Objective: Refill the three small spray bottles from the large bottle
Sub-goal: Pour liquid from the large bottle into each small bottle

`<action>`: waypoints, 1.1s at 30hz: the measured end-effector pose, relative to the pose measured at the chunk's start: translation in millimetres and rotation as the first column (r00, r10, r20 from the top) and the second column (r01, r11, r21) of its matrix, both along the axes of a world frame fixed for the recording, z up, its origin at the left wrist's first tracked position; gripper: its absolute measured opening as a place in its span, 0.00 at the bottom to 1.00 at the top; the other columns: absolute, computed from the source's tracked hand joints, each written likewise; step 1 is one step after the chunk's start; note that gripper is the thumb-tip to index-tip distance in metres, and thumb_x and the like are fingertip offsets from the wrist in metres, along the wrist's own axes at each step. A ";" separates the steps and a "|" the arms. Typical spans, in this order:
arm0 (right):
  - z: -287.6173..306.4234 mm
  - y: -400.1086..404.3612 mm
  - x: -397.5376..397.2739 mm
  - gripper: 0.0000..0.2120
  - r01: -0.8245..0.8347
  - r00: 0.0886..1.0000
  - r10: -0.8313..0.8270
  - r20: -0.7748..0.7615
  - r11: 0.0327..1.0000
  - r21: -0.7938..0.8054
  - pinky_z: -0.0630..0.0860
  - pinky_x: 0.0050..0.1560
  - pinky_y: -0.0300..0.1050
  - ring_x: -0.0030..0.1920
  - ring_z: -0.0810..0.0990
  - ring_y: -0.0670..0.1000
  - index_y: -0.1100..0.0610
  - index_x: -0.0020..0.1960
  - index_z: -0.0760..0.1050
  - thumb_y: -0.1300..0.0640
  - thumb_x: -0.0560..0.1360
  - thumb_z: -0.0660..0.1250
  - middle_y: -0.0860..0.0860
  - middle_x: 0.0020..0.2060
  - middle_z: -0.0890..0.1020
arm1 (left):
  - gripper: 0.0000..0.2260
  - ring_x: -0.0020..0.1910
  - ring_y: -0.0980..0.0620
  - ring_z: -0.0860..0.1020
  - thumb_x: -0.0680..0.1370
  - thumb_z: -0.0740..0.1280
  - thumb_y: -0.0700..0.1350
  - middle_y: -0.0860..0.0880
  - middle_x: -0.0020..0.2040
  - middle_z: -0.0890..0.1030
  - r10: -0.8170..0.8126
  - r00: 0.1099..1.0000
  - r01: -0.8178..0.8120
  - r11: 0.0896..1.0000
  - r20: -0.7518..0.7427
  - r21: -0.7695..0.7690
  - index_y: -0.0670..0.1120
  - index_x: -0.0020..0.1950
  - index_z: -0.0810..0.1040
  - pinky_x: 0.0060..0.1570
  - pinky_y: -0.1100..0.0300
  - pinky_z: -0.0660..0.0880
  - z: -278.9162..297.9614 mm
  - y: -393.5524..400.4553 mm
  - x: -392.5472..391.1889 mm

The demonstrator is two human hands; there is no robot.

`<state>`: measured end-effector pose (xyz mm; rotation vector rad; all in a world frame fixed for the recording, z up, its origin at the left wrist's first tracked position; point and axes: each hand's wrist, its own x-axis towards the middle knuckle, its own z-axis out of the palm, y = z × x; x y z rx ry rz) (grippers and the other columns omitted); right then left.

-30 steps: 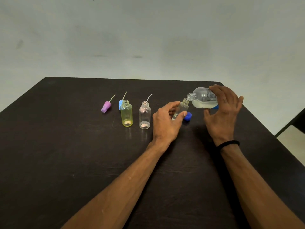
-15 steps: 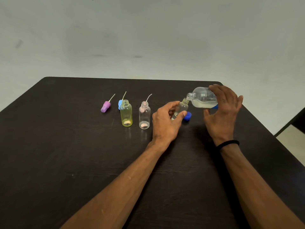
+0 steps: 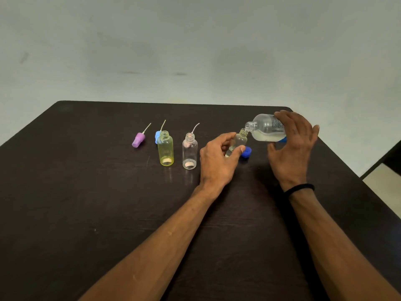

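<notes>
Showing bare dark table (image 3: 86,213) near the front edge, forearms crossing it. Left hand (image 3: 217,161) is pinching a tilted small bottle (image 3: 237,142) between thumb and fingers; right hand (image 3: 293,144) is gripping the large bottle (image 3: 265,128), tipped mouth-to-mouth. Yellow bottle (image 3: 166,149), clear bottle (image 3: 189,154) standing left; pale wall (image 3: 195,51) behind.

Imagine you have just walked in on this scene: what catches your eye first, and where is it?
First, the large bottle, tipped on its side in the right hand, its mouth at the neck of a small clear bottle held tilted in the left hand's grip, right of centre. To their left stand an uncapped yellow bottle and clear bottle, with a purple spray cap lying beyond.
</notes>
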<state>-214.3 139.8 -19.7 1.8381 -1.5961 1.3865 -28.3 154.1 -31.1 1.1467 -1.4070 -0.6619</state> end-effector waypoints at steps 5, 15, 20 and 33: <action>-0.1 0.1 0.1 0.38 0.001 1.000 -0.001 -0.006 1.000 -0.006 0.53 0.79 0.77 0.77 0.69 0.54 0.53 0.74 0.76 0.72 0.65 0.75 0.53 0.72 0.77 | 0.19 0.54 0.63 0.83 0.76 0.79 0.45 0.55 0.55 0.87 -0.005 1.000 0.005 1.000 -0.015 0.002 0.49 0.67 0.83 0.59 0.63 0.81 -1.2 0.2 -0.8; -0.1 0.6 0.3 0.39 0.001 1.000 -0.001 -0.005 1.000 0.001 0.52 0.79 0.77 0.77 0.69 0.54 0.53 0.74 0.76 0.72 0.65 0.75 0.52 0.72 0.77 | 0.19 0.53 0.64 0.83 0.76 0.79 0.46 0.56 0.55 0.87 0.001 1.000 -0.001 1.000 -0.008 -0.003 0.49 0.67 0.84 0.58 0.64 0.81 -1.7 -0.8 -0.1; -0.3 0.6 0.2 0.39 0.002 1.000 -0.002 -0.007 1.000 0.002 0.52 0.79 0.76 0.77 0.68 0.53 0.53 0.74 0.75 0.72 0.65 0.75 0.52 0.72 0.76 | 0.19 0.53 0.64 0.83 0.76 0.79 0.46 0.56 0.55 0.87 0.000 1.000 0.000 1.000 0.000 -0.004 0.49 0.67 0.84 0.58 0.64 0.80 -1.7 -1.0 -0.4; -0.3 1.0 0.6 0.38 0.006 1.000 -0.006 -0.009 1.000 0.007 0.52 0.79 0.76 0.77 0.68 0.54 0.53 0.74 0.75 0.72 0.66 0.75 0.52 0.72 0.77 | 0.19 0.54 0.64 0.83 0.76 0.79 0.46 0.55 0.56 0.87 0.000 1.000 0.000 1.000 0.001 -0.003 0.49 0.67 0.84 0.57 0.68 0.79 -2.2 -0.9 0.2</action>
